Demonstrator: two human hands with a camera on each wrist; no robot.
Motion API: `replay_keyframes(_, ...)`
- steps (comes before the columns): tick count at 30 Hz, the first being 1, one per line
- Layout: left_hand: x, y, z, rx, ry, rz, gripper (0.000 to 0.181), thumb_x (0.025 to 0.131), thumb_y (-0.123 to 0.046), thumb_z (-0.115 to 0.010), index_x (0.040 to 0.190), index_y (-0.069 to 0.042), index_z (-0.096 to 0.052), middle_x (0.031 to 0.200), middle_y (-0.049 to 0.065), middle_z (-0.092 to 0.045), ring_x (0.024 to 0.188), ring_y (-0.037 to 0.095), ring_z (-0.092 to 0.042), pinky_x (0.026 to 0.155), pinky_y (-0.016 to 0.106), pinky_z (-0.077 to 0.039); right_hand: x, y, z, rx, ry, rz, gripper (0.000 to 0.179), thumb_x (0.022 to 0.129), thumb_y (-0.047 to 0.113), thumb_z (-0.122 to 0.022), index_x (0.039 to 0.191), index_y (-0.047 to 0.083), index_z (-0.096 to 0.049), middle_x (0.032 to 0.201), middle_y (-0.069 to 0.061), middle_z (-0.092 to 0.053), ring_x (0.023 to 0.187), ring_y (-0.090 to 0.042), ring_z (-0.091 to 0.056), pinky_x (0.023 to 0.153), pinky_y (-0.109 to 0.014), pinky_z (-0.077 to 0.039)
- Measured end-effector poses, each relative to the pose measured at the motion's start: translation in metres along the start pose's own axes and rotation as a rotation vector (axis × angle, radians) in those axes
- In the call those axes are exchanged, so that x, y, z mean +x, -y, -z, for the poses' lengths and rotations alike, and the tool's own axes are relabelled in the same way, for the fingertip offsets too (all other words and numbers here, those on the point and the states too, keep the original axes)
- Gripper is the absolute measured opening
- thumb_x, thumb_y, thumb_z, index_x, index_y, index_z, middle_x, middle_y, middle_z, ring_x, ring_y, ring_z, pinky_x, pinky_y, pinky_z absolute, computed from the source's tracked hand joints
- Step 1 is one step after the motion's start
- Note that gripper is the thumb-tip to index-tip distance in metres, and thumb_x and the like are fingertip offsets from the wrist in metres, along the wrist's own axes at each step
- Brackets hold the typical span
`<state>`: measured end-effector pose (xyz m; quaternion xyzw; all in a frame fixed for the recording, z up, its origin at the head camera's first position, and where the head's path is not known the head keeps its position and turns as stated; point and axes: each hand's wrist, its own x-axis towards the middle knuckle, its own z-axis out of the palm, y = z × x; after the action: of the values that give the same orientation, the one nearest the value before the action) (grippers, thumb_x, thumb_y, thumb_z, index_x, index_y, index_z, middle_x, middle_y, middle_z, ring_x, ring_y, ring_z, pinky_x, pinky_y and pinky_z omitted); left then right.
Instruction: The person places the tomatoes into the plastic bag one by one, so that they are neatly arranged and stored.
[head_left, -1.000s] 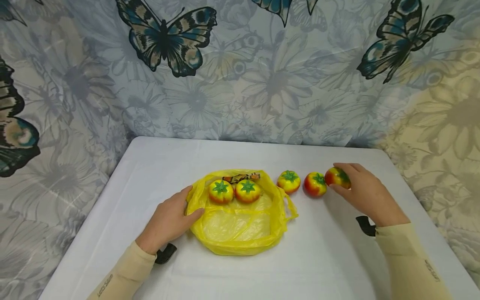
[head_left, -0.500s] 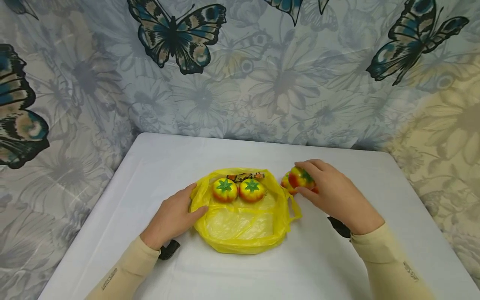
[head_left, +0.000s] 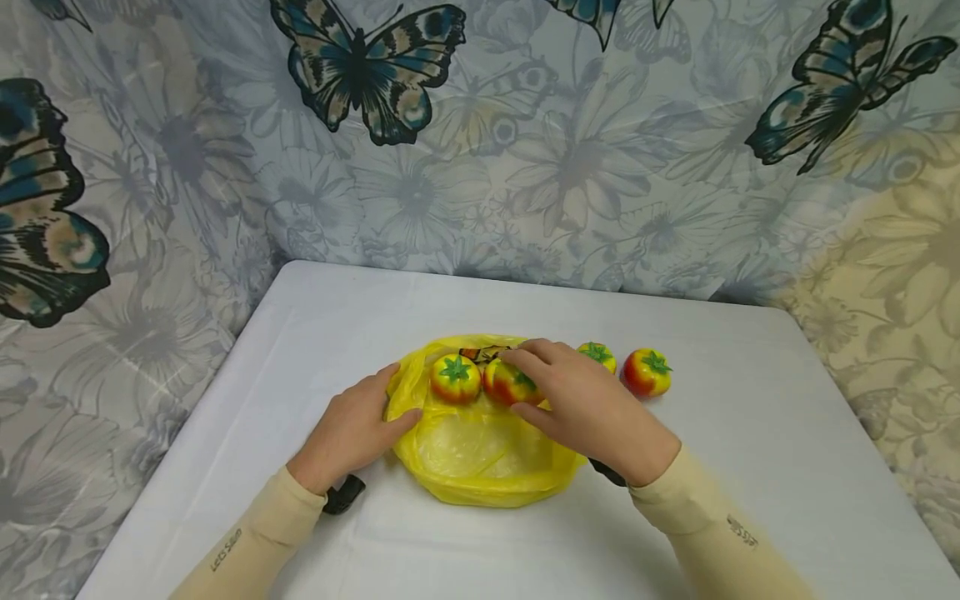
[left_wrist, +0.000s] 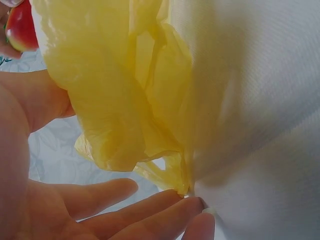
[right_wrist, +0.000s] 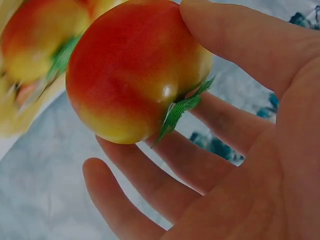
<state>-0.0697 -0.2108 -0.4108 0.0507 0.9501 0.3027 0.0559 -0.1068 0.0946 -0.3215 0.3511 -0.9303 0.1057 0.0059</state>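
A thin yellow plastic bag (head_left: 480,487) lies with its mouth spread on the table. My left hand (head_left: 352,433) rests at its left side, thumb over the rim and fingers outside; in the left wrist view those fingers are fairly straight and some touch the plastic. Over the bag, my right hand (head_left: 588,408) holds an artificial tomato (right_wrist: 135,75), red and yellow with green leaves, between thumb and fingers. Another tomato (head_left: 455,379) sits inside the bag at the left. To the right, outside the bag, are a partly covered tomato (head_left: 597,353) and a fully visible tomato (head_left: 647,372).
A slim orange, black and white patterned item (head_left: 480,354) shows at the bag's far inner side. White cloth covers the table (head_left: 360,312). Butterfly-print fabric (head_left: 570,167) hangs behind and beside it. A black wrist device (head_left: 345,495) is under the left wrist.
My right hand has carried the tomato leftward, from the table's right side past the two outer tomatoes to above the bag. The left hand has stayed at the bag's left side.
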Motion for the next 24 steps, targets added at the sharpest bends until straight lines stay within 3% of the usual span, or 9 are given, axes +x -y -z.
replay_keyframes(10,0.001,0.001,0.001,0.007,-0.007,-0.008,0.081,0.104,-0.043,-0.069,0.166,-0.001,-0.038,0.160,0.021,-0.056,0.143,0.042,-0.059,0.117,0.060,-0.050,0.020,0.042,-0.028,-0.017,0.028,0.127,0.059,0.093,0.035,-0.087,0.146,0.017,-0.066,0.135,-0.006,-0.068,0.115,-0.026,-0.071,0.103,-0.043,-0.062)
replay_keyframes(24,-0.001,0.002,-0.001,0.019,-0.038,-0.051,0.077,0.104,-0.037,-0.069,0.164,0.001,-0.041,0.153,0.022,-0.062,0.131,0.040,-0.067,0.108,0.058,-0.057,0.025,0.066,-0.063,-0.028,0.080,0.156,0.052,0.100,0.039,-0.080,0.144,0.016,-0.067,0.133,-0.004,-0.068,0.116,-0.020,-0.067,0.099,-0.041,-0.061)
